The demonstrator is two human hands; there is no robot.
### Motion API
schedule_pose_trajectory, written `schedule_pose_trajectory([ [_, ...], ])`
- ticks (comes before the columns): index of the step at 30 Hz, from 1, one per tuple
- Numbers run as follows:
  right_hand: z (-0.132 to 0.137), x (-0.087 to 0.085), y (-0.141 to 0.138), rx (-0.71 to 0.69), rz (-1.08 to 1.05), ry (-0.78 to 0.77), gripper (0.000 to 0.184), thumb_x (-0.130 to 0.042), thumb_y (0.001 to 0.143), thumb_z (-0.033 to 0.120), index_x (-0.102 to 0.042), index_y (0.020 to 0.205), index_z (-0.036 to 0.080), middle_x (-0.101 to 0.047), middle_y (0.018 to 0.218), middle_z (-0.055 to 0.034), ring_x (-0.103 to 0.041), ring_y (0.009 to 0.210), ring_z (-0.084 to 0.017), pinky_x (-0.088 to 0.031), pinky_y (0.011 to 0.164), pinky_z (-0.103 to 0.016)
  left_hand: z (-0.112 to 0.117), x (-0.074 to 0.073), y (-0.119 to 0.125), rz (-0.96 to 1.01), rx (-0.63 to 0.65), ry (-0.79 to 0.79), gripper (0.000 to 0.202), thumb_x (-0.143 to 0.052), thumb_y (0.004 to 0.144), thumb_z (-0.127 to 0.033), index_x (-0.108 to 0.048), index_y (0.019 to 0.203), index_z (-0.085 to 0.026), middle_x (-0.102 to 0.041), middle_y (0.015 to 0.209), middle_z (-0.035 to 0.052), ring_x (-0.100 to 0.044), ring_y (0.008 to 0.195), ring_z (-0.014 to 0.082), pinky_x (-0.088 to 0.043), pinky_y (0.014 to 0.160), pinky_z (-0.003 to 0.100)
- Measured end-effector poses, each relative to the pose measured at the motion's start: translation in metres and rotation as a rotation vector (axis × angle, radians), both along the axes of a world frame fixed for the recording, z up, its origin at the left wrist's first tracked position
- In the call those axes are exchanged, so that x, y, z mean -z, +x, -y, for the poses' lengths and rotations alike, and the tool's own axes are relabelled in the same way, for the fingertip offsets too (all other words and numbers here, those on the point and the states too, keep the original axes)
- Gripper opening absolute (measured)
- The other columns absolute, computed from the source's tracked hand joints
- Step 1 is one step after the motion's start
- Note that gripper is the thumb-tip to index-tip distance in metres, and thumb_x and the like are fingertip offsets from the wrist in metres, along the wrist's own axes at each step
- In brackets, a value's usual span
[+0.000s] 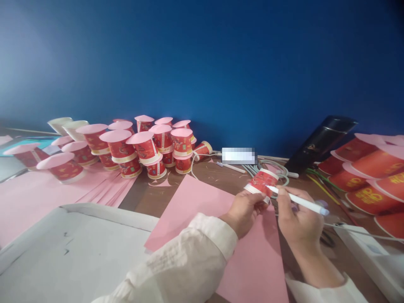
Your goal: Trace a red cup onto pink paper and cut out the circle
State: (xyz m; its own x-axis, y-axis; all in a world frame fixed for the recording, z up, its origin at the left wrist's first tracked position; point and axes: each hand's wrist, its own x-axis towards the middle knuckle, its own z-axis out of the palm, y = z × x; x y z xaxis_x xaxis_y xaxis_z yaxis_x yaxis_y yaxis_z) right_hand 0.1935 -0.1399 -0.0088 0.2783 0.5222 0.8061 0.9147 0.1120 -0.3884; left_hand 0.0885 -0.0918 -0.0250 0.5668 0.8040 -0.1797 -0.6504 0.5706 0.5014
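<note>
A red patterned paper cup (260,182) is tilted in my left hand (244,210), whose fingers are closed around its lower side. In my right hand (298,216) is a white marker pen (299,201), gripped like a writing tool. Its tip is at the cup's side; whether it touches the surface I cannot tell. Beneath both lies a large pink paper sheet (189,210) on the brown table. Several red cups topped with pink paper discs (142,148) stand stacked at the left back.
A grey-white board (94,248) lies at front left. At the back, a cup (203,150) rests on its side beside cables (274,166) and another white pen (233,168). To the right are a black bottle (322,141), stacked red cups (369,195) and a white power strip (368,252).
</note>
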Motion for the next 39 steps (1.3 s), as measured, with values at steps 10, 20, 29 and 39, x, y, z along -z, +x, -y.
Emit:
schedule_pose_trajectory([
  [10, -0.0018, 0.0019, 0.0024, 0.046, 0.01, 0.032, 0.022, -0.056, 0.091, 0.033, -0.07, 0.09, 0.016, -0.073, 0.086, -0.0094, -0.07, 0.08, -0.023, -0.053, 0.073, -0.033, -0.0001, 0.0019, 0.0001, -0.017, 0.016, 0.034, 0.035, -0.083, 0.056, -0.024, -0.068, 0.084, -0.011, -0.063, 0.076, 0.0045, -0.052, 0.063, 0.0105, -0.037, 0.064, 0.027],
  [20, -0.0012, 0.0004, -0.0005, -0.001, 0.023, 0.024, 0.019, -0.056, 0.091, 0.03, -0.07, 0.087, 0.017, -0.072, 0.08, -0.0066, -0.068, 0.074, -0.02, -0.051, 0.07, -0.03, 0.0009, -0.0026, -0.001, -0.005, -0.001, -0.014, 0.034, -0.082, 0.056, -0.019, -0.069, 0.086, -0.01, -0.065, 0.08, 0.0058, -0.055, 0.068, 0.0117, -0.04, 0.066, 0.026],
  [29, -0.0009, 0.0028, 0.0017, 0.062, 0.009, 0.036, 0.023, -0.057, 0.091, 0.032, -0.071, 0.089, 0.014, -0.073, 0.086, -0.0098, -0.07, 0.08, -0.022, -0.052, 0.073, -0.031, -0.0003, 0.0009, -0.0007, -0.022, 0.012, 0.012, 0.03, -0.08, 0.058, -0.021, -0.068, 0.083, -0.01, -0.062, 0.073, 0.0041, -0.051, 0.061, 0.01, -0.037, 0.061, 0.026],
  [39, -0.0014, 0.0012, 0.0007, 0.027, 0.02, 0.022, 0.02, -0.057, 0.09, 0.03, -0.07, 0.087, 0.015, -0.073, 0.081, -0.0082, -0.069, 0.076, -0.021, -0.051, 0.072, -0.03, 0.001, -0.0028, -0.001, 0.008, -0.004, -0.017, 0.033, -0.079, 0.057, -0.017, -0.068, 0.088, -0.009, -0.065, 0.08, 0.0055, -0.054, 0.066, 0.0104, -0.04, 0.065, 0.025],
])
